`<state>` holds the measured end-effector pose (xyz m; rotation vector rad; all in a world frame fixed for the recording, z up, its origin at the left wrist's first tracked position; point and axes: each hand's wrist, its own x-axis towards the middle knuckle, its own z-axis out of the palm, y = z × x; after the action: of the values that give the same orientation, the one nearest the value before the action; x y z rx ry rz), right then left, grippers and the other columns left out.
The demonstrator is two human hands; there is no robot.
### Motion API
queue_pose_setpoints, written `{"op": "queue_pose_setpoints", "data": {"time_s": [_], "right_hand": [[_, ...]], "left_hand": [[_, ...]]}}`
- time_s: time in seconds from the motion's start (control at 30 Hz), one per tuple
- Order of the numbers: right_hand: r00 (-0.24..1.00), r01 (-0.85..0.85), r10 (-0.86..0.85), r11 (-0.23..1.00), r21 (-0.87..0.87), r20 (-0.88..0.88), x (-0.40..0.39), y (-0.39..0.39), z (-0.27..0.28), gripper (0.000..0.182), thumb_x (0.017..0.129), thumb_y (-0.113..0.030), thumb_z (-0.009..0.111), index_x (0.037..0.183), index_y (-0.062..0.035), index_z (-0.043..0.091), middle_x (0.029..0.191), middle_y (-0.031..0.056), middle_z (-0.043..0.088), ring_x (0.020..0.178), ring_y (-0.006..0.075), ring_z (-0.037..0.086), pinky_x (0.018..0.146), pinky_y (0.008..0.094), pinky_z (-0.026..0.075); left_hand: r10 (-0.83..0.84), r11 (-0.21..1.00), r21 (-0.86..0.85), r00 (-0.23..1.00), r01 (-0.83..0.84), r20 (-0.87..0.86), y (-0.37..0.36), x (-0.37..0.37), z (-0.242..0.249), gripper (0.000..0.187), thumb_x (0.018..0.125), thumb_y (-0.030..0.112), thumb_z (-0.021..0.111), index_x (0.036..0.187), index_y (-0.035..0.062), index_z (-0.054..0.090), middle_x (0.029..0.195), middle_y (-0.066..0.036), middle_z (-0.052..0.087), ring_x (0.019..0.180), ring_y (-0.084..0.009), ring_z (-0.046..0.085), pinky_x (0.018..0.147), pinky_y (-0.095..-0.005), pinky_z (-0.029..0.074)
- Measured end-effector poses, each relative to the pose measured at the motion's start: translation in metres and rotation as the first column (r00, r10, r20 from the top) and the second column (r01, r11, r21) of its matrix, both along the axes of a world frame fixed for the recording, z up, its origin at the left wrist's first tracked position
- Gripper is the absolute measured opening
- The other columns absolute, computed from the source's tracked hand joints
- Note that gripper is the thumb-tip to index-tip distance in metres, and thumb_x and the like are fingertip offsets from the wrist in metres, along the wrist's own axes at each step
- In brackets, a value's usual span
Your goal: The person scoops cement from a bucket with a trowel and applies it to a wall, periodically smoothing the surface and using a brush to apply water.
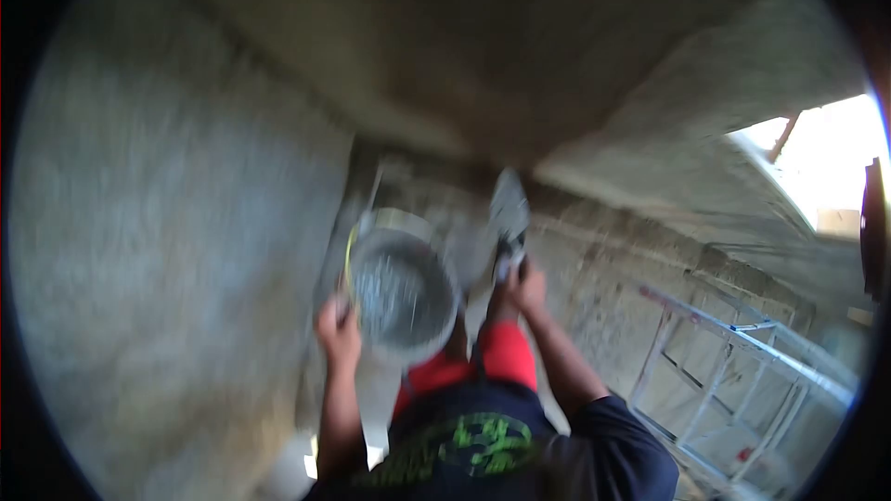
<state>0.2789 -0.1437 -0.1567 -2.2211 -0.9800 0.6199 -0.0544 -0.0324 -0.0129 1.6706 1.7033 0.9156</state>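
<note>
My left hand point(340, 327) is closed on the yellow-edged handle at the left side of a round grey bucket point(445, 269). The bucket is tilted towards me, and wet-looking grey material point(394, 292) shows inside it. To the right of the bucket, my right hand point(526, 286) grips the dark handle of a trowel point(509, 207). Its grey blade points up and away from me. Motion blurs both hands and the bucket, so single fingers are hard to make out.
A rough grey wall point(186, 223) fills the left side. Metal scaffolding or a ladder-like frame point(724, 339) stands at the lower right. Bright light comes through an opening point(831, 158) at the upper right. A concrete ledge point(640, 237) runs along the right.
</note>
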Motion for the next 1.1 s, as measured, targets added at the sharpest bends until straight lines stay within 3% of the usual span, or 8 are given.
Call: {"op": "queue_pose_setpoints", "data": {"time_s": [0.1,0.2,0.3,0.57,0.8,0.9,1.03,1.1], "right_hand": [[0.980,-0.197,0.196,0.980,0.005,0.032,-0.012,-0.029,0.097,0.031,0.090,-0.020,0.067,0.114,-0.0017,0.060,0.085,0.0245,0.067,0.073,0.0456,0.065,0.062,0.0469,0.051],[0.927,-0.366,0.375,0.918,0.153,-0.030,-0.015,-0.039,0.128,0.032,0.089,-0.020,0.070,0.115,-0.0032,0.059,0.086,0.0233,0.067,0.075,0.0460,0.066,0.063,0.0474,0.052],[0.874,-0.484,0.458,0.846,-0.222,-0.161,-0.036,-0.036,0.135,0.050,0.085,-0.024,0.073,0.126,-0.0073,0.050,0.104,0.0241,0.068,0.080,0.0477,0.067,0.067,0.0549,0.053],[0.780,-0.572,0.601,0.798,-0.191,0.176,-0.059,-0.045,0.085,0.065,0.088,-0.022,0.064,0.148,-0.0187,0.040,0.111,0.0177,0.058,0.092,0.0380,0.066,0.069,0.0523,0.056],[0.788,-0.557,0.611,0.759,-0.337,0.074,-0.007,-0.108,0.061,0.060,0.087,-0.018,0.063,0.144,-0.0176,0.047,0.102,0.0155,0.060,0.087,0.0384,0.067,0.074,0.0513,0.055],[0.842,-0.523,0.529,0.751,-0.404,-0.106,0.018,-0.107,0.100,0.051,0.091,-0.020,0.062,0.141,-0.0167,0.050,0.098,0.0182,0.064,0.085,0.0405,0.068,0.076,0.0536,0.055],[0.845,-0.434,0.386,0.899,-0.055,-0.371,0.031,-0.052,0.143,0.037,0.098,-0.029,0.059,0.129,-0.0083,0.059,0.087,0.0156,0.066,0.078,0.0302,0.070,0.070,0.0387,0.054],[0.349,-0.443,0.171,0.897,-0.001,-0.921,0.036,-0.017,0.162,0.036,0.103,-0.031,0.053,0.128,-0.0066,0.060,0.082,0.0072,0.063,0.071,0.0177,0.064,0.064,0.0290,0.049]], "left_hand": [[-0.037,0.999,-0.038,0.998,0.039,0.054,0.020,0.003,0.020,0.035,0.083,-0.003,0.068,0.069,0.0017,0.036,0.059,-0.003,0.033,0.057,-0.0131,0.031,0.051,-0.0348,0.029],[0.048,0.996,-0.084,0.997,-0.043,0.053,0.027,0.009,0.021,0.036,0.084,-0.002,0.068,0.068,0.0014,0.036,0.058,-0.003,0.033,0.057,-0.0106,0.031,0.050,-0.0337,0.029],[0.090,0.996,-0.020,0.994,-0.089,0.060,0.040,0.023,0.028,0.037,0.085,-0.002,0.068,0.067,0.0015,0.036,0.058,-0.001,0.033,0.057,-0.0093,0.030,0.050,-0.0324,0.028],[0.279,0.944,0.100,0.923,-0.314,0.265,0.097,0.041,0.029,0.042,0.087,-0.002,0.068,0.065,0.0029,0.033,0.060,0.002,0.030,0.060,-0.0070,0.028,0.050,-0.0311,0.024],[0.060,0.994,0.096,0.998,-0.060,0.002,0.110,0.048,0.044,0.043,0.089,-0.004,0.066,0.066,0.0077,0.032,0.066,0.008,0.029,0.064,-0.0041,0.028,0.053,-0.0275,0.023],[0.030,0.996,0.085,0.998,-0.035,0.053,0.112,0.040,0.044,0.041,0.087,-0.004,0.067,0.067,0.0030,0.033,0.059,0.002,0.029,0.059,-0.0072,0.027,0.050,-0.0301,0.024],[0.019,0.997,0.073,0.992,-0.028,0.124,0.112,0.036,0.047,0.041,0.088,-0.004,0.066,0.067,0.0039,0.032,0.061,0.004,0.029,0.060,-0.0069,0.027,0.051,-0.0293,0.024],[0.049,0.995,0.077,0.992,-0.058,0.120,0.110,0.042,0.049,0.041,0.088,-0.004,0.066,0.067,0.0038,0.032,0.062,0.003,0.029,0.060,-0.0070,0.027,0.052,-0.0294,0.024]]}}
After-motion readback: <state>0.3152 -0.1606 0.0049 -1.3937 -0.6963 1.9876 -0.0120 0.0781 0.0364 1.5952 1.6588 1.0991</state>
